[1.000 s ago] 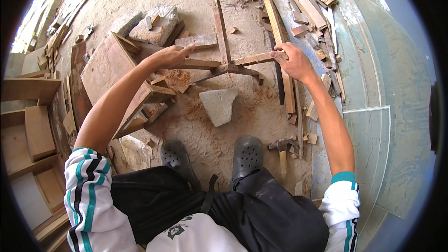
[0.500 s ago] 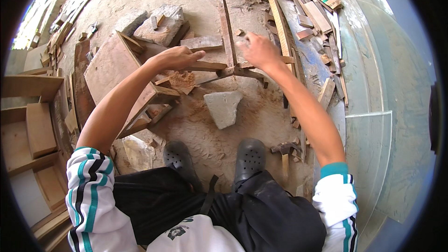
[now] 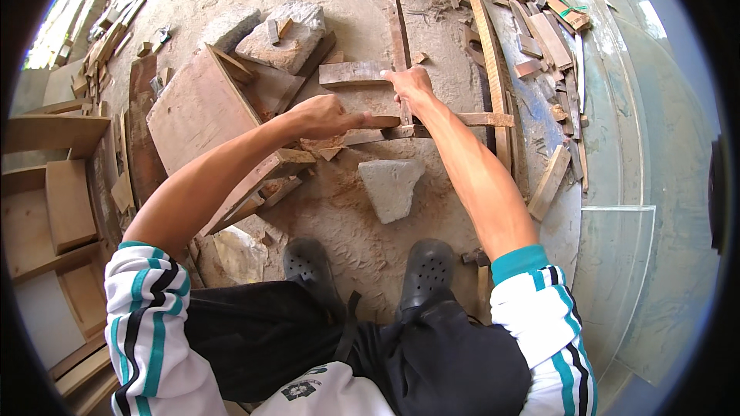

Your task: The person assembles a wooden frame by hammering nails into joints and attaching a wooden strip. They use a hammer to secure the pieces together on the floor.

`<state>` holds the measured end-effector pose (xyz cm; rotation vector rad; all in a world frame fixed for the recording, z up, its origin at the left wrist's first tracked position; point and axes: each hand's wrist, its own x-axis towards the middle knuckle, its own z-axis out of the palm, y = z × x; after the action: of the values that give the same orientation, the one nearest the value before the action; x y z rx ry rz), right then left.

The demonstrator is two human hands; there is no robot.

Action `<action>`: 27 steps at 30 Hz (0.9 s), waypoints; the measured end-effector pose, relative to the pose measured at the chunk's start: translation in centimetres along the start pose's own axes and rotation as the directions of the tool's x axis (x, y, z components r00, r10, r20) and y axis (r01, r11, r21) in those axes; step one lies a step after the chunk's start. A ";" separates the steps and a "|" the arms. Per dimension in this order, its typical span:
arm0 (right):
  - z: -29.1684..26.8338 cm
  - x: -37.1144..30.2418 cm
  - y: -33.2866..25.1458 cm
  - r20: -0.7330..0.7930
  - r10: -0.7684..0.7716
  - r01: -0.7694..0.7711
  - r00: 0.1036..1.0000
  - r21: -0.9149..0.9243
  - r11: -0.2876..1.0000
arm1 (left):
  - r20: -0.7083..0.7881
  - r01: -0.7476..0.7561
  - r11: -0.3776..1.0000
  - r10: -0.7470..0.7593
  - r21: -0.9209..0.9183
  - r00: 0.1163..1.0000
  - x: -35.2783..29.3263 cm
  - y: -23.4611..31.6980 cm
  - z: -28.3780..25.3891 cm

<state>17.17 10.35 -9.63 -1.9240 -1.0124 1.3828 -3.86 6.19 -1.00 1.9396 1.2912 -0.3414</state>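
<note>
A wooden frame (image 3: 395,19) stands on the dirt ground ahead of me, with a long bar running away from me between a crossed-wood end near me and another at the top edge. My left hand (image 3: 327,117) is closed around the left arm of the near crosspiece (image 3: 381,121). On the long bar, close to the near joint, my right hand (image 3: 412,86) has its fingers wrapped round the wood; it partly hides the joint. The crosspiece's right arm (image 3: 487,119) sticks out beyond my right wrist.
A pale stone block (image 3: 391,189) lies between the frame and my shoes. A plywood box (image 3: 196,112) is tilted at left, beside rough stones (image 3: 289,42). Wood scraps (image 3: 551,38) and a curved strip (image 3: 486,31) lie right, next to glass sheets (image 3: 617,262). A hammer (image 3: 479,260) is by my right shoe.
My right hand has moved left onto the long bar and closed round it. My left hand stays on the crosspiece's left arm, now more tightly curled. The whole view has shifted slightly.
</note>
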 end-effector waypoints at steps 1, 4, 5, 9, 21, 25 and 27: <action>0.1 0.2 0.2 0.002 -0.001 0.001 1.000 0.016 1.000 | 0.010 0.012 1.000 -0.012 -0.012 1.000 -0.1 0.0 0.0; 0.1 0.4 0.1 0.008 -0.003 0.002 1.000 0.071 0.997 | -0.001 0.018 0.997 -0.018 -0.081 1.000 -0.4 -0.1 0.1; 0.0 0.3 0.1 0.007 0.004 -0.004 1.000 0.086 0.996 | -0.007 0.011 0.993 -0.012 -0.115 1.000 -0.4 0.0 0.2; 0.2 0.4 0.2 -0.006 0.056 -0.055 0.998 0.131 0.990 | 0.024 0.070 0.989 -0.067 -0.128 0.997 -0.7 0.5 0.2; 0.2 0.2 0.2 -0.050 0.007 -0.002 0.999 0.098 0.995 | 0.060 0.107 0.976 -0.097 -0.192 0.993 -1.0 1.1 0.0; 0.4 0.3 -0.4 -0.031 -0.023 0.025 0.999 0.059 0.998 | 0.077 0.103 0.983 -0.092 -0.150 0.993 -0.3 0.7 -1.1; 0.0 0.6 -0.4 -0.001 -0.027 0.027 1.000 0.015 1.000 | 0.081 0.107 0.984 -0.096 -0.141 0.992 0.0 1.0 -1.1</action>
<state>17.14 11.02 -9.64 -1.8930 -1.0212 1.3713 -3.22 6.79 0.18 1.7283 1.3319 -0.3567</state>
